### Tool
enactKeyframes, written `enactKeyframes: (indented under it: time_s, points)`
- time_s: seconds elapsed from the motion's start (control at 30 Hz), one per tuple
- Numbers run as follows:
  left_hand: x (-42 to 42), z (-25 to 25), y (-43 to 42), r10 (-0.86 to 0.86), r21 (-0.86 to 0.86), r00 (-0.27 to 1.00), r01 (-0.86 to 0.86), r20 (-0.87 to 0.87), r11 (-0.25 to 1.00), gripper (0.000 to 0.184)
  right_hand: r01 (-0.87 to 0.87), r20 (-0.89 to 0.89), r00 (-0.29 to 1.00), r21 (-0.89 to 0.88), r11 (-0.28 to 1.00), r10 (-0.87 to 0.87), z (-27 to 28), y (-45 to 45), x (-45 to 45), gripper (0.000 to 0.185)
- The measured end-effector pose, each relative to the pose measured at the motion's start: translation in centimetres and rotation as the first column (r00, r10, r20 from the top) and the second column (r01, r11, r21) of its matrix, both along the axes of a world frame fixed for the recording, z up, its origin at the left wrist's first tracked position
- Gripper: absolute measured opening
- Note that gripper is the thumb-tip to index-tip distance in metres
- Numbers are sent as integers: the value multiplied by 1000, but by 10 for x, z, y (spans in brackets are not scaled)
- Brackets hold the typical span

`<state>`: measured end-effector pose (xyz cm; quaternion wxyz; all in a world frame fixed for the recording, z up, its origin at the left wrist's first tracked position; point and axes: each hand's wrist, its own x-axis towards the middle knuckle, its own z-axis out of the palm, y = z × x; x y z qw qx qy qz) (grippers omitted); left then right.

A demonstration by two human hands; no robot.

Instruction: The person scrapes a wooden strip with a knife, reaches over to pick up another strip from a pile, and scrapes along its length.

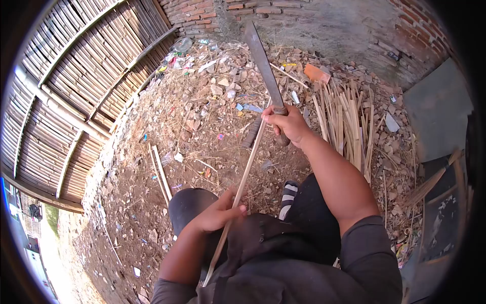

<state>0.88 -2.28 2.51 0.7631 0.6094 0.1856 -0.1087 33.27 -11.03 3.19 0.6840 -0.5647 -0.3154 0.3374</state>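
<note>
My right hand (pixel 288 124) grips the wooden handle of a machete (pixel 266 68), its long dark blade pointing up and away from me. The thumb and forefinger of that hand also pinch the far end of a long, pale bamboo strip (pixel 249 172). The strip slants down across my body to my lap. Lower along it, my left hand (pixel 221 210) is loosely closed around the strip, its fingers slightly blurred. Just beneath the strip's upper part, a dark ribbed piece (pixel 251 133) lies on the ground, partly hidden.
A pile of split bamboo strips (pixel 349 119) lies to the right, near a broken orange tile (pixel 317 74). Two strips (pixel 161 172) rest by my left knee. Rubble and litter cover the ground. A bamboo fence (pixel 91 76) stands left, a brick wall (pixel 324 25) ahead, a grey panel (pixel 438 111) right.
</note>
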Motion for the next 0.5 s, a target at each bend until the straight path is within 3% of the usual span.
enactKeyframes:
  time_s: [0.1, 0.23, 0.27, 0.43, 0.5]
  points:
    - [-16, -14, 5, -65, -74, 997, 62, -41, 995, 37, 153, -41, 988, 65, 986, -151, -1, -8, 20, 17]
    - [-11, -10, 7, 141, -121, 988, -148, -70, 981, 24, 389, 22, 921, 11, 921, -390, 3, -18, 29, 20]
    - [-4, -5, 8, 194, -127, 978, -202, -77, 971, 23, 435, 158, 895, -104, 895, -417, 4, -21, 34, 27]
    - [16, -8, 20, 371, -141, 925, -379, -84, 915, 21, 376, 645, 757, -302, 876, -102, 0, -24, 26, 34]
    - [18, -16, 21, 329, -12, 944, -330, -39, 944, 22, 293, 760, 641, -375, 879, 111, 6, -21, 6, 31]
